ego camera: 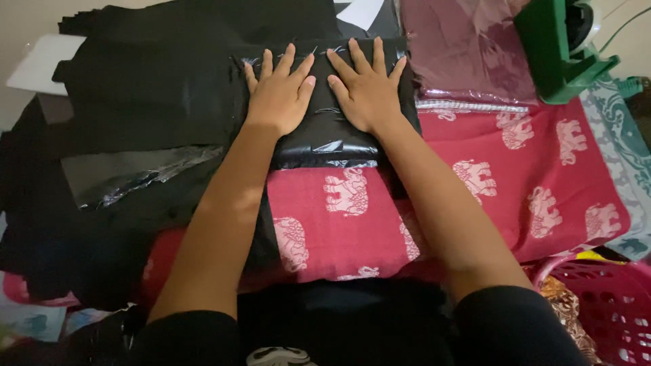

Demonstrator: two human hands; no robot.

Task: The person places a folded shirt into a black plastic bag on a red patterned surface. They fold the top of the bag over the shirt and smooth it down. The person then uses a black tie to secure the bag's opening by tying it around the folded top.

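Note:
My left hand [279, 91] and my right hand [366, 88] lie flat side by side, fingers spread, pressing down on a shiny black plastic package [325, 135]. The package rests on a red cloth with pale elephant prints [515, 169] that covers the surface in front of me. Neither hand grips anything; the palms only rest on the plastic. A stack of black folded fabric [135, 95] lies just left of my left hand.
Another black plastic bag [115, 177] lies at the left. A clear-wrapped maroon bundle [468, 47] sits at the back right beside a green device [559, 47]. A pink perforated basket [603, 305] stands at the lower right. Teal patterned cloth [620, 135] runs along the right edge.

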